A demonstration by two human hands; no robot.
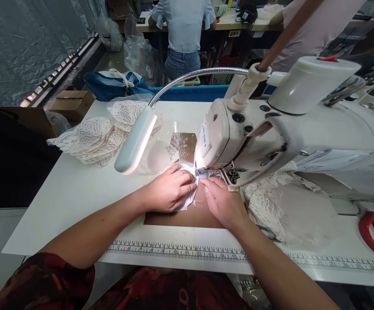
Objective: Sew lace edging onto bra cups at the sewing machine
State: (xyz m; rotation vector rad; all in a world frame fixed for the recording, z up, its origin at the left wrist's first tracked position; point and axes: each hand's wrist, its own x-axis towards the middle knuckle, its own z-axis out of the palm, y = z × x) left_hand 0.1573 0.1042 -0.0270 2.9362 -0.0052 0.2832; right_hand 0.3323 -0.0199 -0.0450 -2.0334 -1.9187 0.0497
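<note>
Your left hand lies flat on the lace piece, fingers spread, just left of the presser foot. Your right hand pinches its edge, nearer the foot.

White worktable — plastic-sheeted wall at left

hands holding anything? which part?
Both press a white lace piece flat at the needle: left hand on its middle, right hand at its right edge. Nothing lifted.
</note>
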